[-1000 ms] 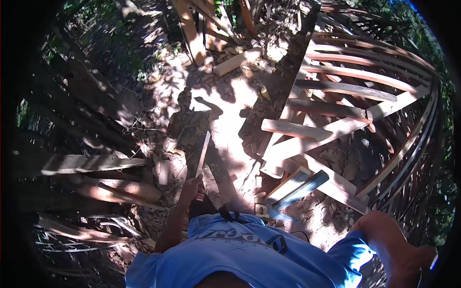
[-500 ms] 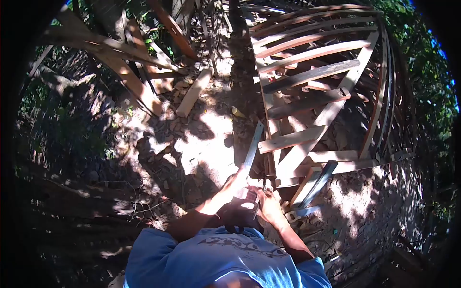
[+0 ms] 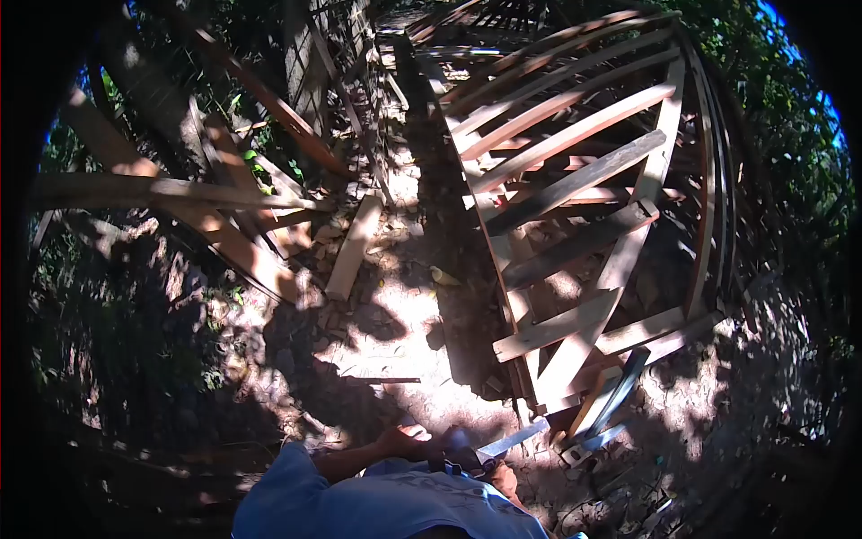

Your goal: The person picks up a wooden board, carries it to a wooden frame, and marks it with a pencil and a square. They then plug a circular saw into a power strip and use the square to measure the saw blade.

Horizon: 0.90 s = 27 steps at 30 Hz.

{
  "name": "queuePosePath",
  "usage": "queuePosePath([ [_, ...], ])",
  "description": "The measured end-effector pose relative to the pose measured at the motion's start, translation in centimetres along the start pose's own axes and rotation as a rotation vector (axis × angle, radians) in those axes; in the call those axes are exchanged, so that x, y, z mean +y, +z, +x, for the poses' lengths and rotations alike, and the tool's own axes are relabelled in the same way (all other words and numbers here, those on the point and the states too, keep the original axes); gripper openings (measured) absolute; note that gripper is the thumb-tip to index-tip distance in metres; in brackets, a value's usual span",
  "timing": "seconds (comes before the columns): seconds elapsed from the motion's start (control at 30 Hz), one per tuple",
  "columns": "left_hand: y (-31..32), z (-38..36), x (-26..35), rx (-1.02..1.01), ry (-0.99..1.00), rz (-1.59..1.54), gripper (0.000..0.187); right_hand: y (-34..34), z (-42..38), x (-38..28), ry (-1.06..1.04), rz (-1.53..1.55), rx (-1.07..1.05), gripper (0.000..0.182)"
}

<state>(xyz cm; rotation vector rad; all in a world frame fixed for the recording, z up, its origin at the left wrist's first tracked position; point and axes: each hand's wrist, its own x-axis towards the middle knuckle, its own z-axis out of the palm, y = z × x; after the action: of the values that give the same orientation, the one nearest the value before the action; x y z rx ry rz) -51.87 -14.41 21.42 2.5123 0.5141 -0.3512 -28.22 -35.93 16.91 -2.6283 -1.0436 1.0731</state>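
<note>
Gripping a long blade (image 3: 510,440) at its handle: left hand (image 3: 401,441) closed around it, right hand (image 3: 503,476) mostly hidden, grip unclear; lying beside unfinished boat frame (image 3: 575,234), ribs bare, planking remaining.

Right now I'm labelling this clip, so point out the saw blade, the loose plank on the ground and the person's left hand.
Saw blade (image 3: 512,439), head view, middle of the flat metal.
Loose plank (image 3: 353,249), head view, mid-length of its sunlit face.
Left hand (image 3: 401,441), head view, back of the hand.
</note>
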Motion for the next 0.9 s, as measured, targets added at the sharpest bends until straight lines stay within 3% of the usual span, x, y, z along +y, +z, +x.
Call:
queuePosePath([
  [0.03,1.3,-0.1,-2.2,0.046,0.001,-0.021,0.035,3.4,1.4,2.3,0.051,0.033,-0.014,0.05],
  [0.07,3.9,0.6,-4.8,0.098,0.006,-0.045,0.033,8.2,3.9,6.8,0.059,0.135,-0.058,0.041],
  [0.1,3.1,1.5,-5.2,0.152,0.016,-0.072,0.031,9.3,3.8,6.8,0.15,0.285,-0.142,0.045],
  [0.13,2.4,2.2,-5.9,0.294,0.166,-0.039,0.027,10.1,3.7,7.1,0.205,0.289,-0.131,0.046],
  [0.23,4.1,6.1,-9.7,0.269,0.293,-0.113,0.028,3.9,0.7,-1.1,0.391,0.345,-0.077,0.05],
  [0.27,5.1,8.0,-11.9,0.018,0.18,-0.339,0.026,3.2,0.2,-3.7,0.443,0.394,-0.06,0.052],
  [0.33,3.4,10.1,-17.7,-0.266,0.241,-0.334,0.025,3.9,-0.4,-8.6,0.467,0.457,0.024,0.049],
  [0.4,3.7,12.5,-17.5,-0.527,0.301,-0.376,0.025,5.8,-1.1,-11.0,0.45,0.45,0.124,0.039],
  [0.43,-2.6,12.4,-15.2,-0.594,0.321,-0.456,0.027,6.3,-3.4,-11.2,0.449,0.428,0.152,0.035],
  [0.5,-2.3,12.3,-16.4,-0.607,0.354,-0.451,0.029,8.1,-5.2,-12.1,0.452,0.783,0.163,0.037],
  [0.57,-0.4,11.4,-18.4,-0.482,0.342,-0.394,0.032,9.0,-6.9,-13.8,0.56,0.92,0.357,0.02],
  [0.6,-0.1,11.9,-18.8,-0.401,0.339,-0.375,0.034,4.3,-7.9,-17.2,0.65,1.016,0.285,0.024],
  [0.63,-3.1,13.3,-18.7,-0.657,0.412,-0.306,0.033,0.8,-8.7,-19.5,0.735,1.108,0.209,0.031],
  [0.67,-7.6,13.4,-17.7,-0.909,0.474,-0.238,0.033,-3.3,-9.2,-21.5,0.793,1.038,0.118,0.03],
  [0.7,-8.8,11.0,-18.6,-0.863,0.412,-0.349,0.038,2.1,-9.4,-19.0,0.689,1.013,0.146,0.034],
  [0.77,-12.2,10.0,-17.8,-0.753,0.543,-0.143,0.03,2.7,-6.1,-17.6,0.669,0.976,0.376,0.037],
  [0.8,-11.3,11.0,-18.5,-0.776,0.492,-0.166,0.03,3.2,-4.9,-18.1,0.664,0.968,0.478,0.038],
  [0.9,-7.9,15.1,-17.0,-0.8,0.279,-0.255,0.032,-1.8,-0.6,-16.4,0.631,0.843,0.643,0.047],
])
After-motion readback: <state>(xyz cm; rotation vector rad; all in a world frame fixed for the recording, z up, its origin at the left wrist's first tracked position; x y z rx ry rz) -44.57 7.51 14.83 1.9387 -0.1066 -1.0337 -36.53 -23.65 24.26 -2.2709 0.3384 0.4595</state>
